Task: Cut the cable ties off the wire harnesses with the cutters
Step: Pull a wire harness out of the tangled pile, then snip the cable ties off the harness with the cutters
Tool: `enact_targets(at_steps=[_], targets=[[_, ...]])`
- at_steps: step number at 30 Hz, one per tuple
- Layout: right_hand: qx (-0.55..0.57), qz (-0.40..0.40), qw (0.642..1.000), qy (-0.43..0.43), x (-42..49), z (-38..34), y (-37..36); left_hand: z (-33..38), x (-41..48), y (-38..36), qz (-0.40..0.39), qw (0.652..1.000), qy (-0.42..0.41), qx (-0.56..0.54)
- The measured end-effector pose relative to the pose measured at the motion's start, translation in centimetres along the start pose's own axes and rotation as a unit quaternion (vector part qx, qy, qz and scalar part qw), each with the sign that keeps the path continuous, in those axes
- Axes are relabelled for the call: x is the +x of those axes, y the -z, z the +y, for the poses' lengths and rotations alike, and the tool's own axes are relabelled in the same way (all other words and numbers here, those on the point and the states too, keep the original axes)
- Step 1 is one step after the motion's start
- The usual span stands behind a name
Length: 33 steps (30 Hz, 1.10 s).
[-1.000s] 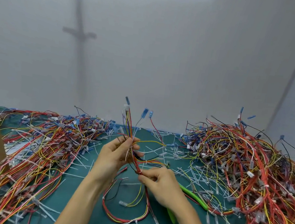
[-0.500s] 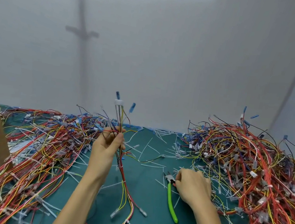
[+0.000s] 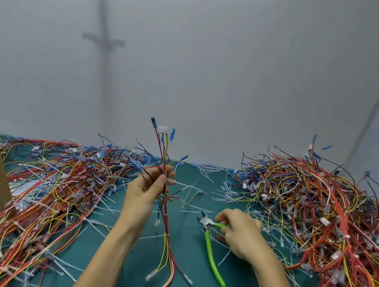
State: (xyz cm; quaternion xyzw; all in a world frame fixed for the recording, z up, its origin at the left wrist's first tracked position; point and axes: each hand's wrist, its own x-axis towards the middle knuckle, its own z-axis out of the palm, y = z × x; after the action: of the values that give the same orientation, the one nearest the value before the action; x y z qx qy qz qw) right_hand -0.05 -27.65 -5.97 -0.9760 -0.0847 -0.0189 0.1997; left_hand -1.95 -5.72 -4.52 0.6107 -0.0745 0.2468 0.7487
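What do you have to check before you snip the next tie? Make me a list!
1. Steady grip: ok, the left hand grips the harness upright.
2. Tool in hand: ok, the right hand pinches the cutters by one green handle.
3. Tool lifted: not ok, it lies on the mat.
4. Target found: ok, a white cable tie sits below the left hand.
5. Fingers clear of it: ok.
6. Blades open: cannot tell.

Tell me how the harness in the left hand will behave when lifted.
Probably floppy: below the left hand the harness droops and curls on the mat. Likely light, since a finger grip holds it up. Its cable tie should keep the wires bunched.
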Motion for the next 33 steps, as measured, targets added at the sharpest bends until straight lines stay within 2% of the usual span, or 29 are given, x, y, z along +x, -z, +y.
enact_targets(at_steps=[3, 5, 10, 15, 17, 20, 22, 25, 28, 33], targets=[[0.029, 0.146, 0.987, 0.056, 0.3, -0.3, -0.2, 0.0, 0.0, 0.0, -0.013, 1.000, 0.008, -0.003], [0.044, 0.206, 0.973, 0.090, 0.4, -0.3, -0.2, 0.0, 0.0, 0.1, -0.014, 1.000, 0.009, -0.009], [0.083, 0.297, 0.943, 0.123, 0.3, -0.4, 0.0, 0.4, -0.1, 0.1, -0.012, 0.999, 0.018, -0.049], [0.203, 0.345, 0.914, 0.072, 0.0, -0.8, 0.3, 0.5, -0.3, -0.2, -0.025, 0.997, 0.039, -0.059], [0.257, 0.339, 0.903, 0.054, -0.4, -1.2, 0.4, 0.5, -0.4, -0.4, -0.024, 0.996, 0.046, -0.066], [0.351, 0.281, 0.893, 0.034, -1.1, -2.1, 0.7, 0.6, -0.6, -0.8, -0.026, 0.997, 0.042, -0.056], [0.349, 0.251, 0.903, 0.003, -1.3, -2.7, 0.5, 0.6, -0.8, -1.2, -0.024, 0.998, 0.042, -0.048], [0.303, 0.248, 0.919, -0.029, -1.1, -3.2, -0.2, 0.5, -1.0, -1.7, -0.018, 0.998, 0.048, -0.045], [0.331, 0.206, 0.921, 0.011, -1.2, -3.5, -0.7, 0.3, -0.9, -1.9, -0.014, 0.998, 0.044, -0.048], [0.394, 0.036, 0.913, 0.104, -1.5, -4.4, -0.8, 0.2, -1.0, -1.9, -0.009, 0.996, 0.049, -0.080]])
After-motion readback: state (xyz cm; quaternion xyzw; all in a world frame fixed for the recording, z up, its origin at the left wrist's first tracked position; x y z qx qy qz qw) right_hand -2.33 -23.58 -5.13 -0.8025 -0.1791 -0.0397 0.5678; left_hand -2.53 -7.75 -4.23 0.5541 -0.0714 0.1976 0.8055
